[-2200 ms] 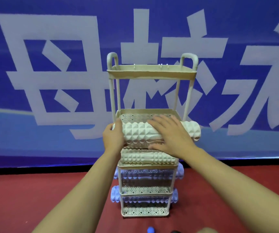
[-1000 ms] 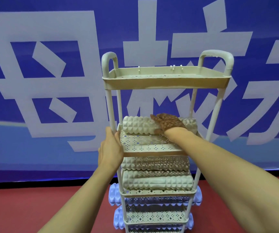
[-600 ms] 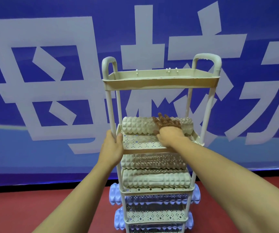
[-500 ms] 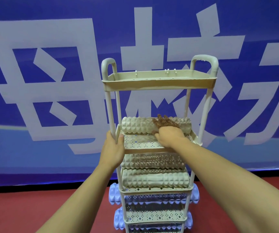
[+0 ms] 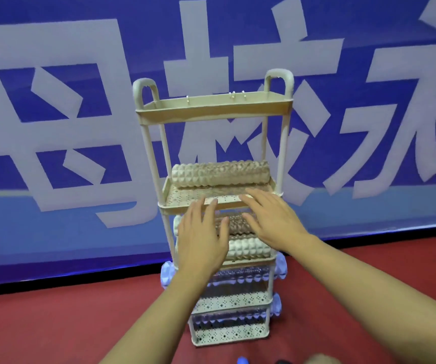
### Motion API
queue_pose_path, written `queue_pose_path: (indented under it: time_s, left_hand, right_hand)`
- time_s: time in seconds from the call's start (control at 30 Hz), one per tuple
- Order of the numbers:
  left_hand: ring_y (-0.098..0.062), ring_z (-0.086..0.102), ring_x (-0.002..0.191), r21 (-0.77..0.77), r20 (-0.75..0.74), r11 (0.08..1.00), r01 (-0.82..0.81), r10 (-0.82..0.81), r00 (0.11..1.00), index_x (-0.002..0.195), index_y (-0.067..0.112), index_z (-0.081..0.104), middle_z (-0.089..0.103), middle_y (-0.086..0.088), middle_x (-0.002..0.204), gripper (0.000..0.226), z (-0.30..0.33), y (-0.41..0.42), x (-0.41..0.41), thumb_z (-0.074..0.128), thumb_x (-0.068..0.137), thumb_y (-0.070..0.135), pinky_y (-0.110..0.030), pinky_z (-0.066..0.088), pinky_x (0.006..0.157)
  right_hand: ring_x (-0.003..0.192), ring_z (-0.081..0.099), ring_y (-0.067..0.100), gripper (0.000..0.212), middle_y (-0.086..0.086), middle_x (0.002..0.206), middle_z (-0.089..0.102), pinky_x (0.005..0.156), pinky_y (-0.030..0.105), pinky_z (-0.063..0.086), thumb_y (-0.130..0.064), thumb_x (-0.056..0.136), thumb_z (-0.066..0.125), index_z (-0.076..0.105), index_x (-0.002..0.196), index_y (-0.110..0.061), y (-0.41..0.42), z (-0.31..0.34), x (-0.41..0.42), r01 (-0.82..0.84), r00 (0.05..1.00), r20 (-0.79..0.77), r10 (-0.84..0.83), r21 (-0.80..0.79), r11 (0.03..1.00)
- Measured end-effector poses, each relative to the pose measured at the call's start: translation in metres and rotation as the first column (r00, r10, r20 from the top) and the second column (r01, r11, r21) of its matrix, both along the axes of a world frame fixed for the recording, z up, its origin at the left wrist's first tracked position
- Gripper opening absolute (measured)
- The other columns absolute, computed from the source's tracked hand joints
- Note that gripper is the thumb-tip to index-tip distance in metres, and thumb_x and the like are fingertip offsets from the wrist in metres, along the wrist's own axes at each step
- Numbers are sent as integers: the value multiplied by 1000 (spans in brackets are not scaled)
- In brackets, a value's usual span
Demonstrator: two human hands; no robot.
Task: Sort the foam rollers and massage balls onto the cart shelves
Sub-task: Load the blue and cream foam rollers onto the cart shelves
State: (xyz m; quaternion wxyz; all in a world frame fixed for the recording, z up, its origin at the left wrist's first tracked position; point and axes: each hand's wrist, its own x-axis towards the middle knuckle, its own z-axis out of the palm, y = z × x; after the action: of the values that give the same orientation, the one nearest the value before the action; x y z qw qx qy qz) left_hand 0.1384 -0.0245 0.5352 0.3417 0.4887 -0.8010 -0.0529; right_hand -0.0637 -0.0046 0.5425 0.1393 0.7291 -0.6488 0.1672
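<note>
Both hands spread open before three cream rollers.

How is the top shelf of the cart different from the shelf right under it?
The top shelf shows nothing sticking up above its rim, while the second shelf holds a cream foam roller lying along its back. The top shelf has looped handles rising at both ends; the second shelf has none. Both hands hover open in front of the second shelf, none near the top shelf. Both shelves are beige trays on the same posts.
</note>
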Motion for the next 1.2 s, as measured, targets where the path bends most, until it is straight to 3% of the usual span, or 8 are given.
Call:
queue_pose_path:
  time_s: [0.1,0.27,0.43,0.63,0.77,0.93,1.1,1.2]
  left_hand:
    - [-27,35,147,67,75,993,98,-103,992,148,24,49,35,-5,162,56,-41,31,-37,39,100,51,-47,34,117]
    - [-23,34,147,234,138,944,232,-268,954,148,27,46,33,-2,161,52,-107,80,-93,40,101,50,-40,31,114]
    - [-29,43,142,342,191,890,301,-380,905,148,22,49,40,-7,159,57,-153,105,-153,45,99,51,-45,39,112]
    - [-23,43,142,497,209,753,431,-586,783,150,24,45,39,1,158,53,-204,94,-224,50,102,47,-41,35,117]
    - [-20,46,139,572,225,699,428,-636,739,145,22,51,47,1,151,50,-236,65,-249,54,101,46,-31,34,115]
    - [-19,49,136,671,206,628,395,-669,714,143,24,53,52,0,147,50,-289,36,-266,58,99,47,-28,33,112]
    - [-22,56,129,759,144,540,365,-686,713,142,25,54,56,-3,142,49,-353,22,-276,58,98,48,-36,41,112]
    - [-23,58,126,785,148,519,339,-688,710,141,26,55,57,-3,139,51,-388,14,-270,51,99,54,-38,43,110]
  right_hand:
    - [132,52,25,52,5,147,53,111,42,40,-44,100,41,54,143,-16,42,-39,-26,26,1000,-6,-26,-13,1000]
    - [128,57,26,54,5,142,58,110,42,43,-45,97,39,59,139,-17,111,-119,-89,185,982,27,-190,111,976]
    - [143,41,22,60,3,157,42,121,40,26,-50,100,34,42,153,-23,168,-195,-152,282,947,47,-319,362,889]
    - [147,33,22,65,1,163,31,120,38,21,-53,101,45,29,157,-26,211,-298,-210,302,906,68,-417,585,753]
    - [146,33,23,71,-3,162,30,118,36,23,-56,98,48,23,158,-29,219,-358,-228,269,888,69,-455,724,636]
    - [140,41,23,72,-4,156,39,112,38,32,-58,90,59,35,152,-29,209,-441,-246,217,861,79,-503,837,502]
    - [136,46,25,83,-2,151,44,114,36,33,-53,82,72,35,153,-31,202,-517,-259,152,850,95,-519,898,413]
    - [142,40,21,87,-4,156,40,118,35,29,-49,79,76,34,154,-32,202,-555,-268,149,830,82,-552,921,360]
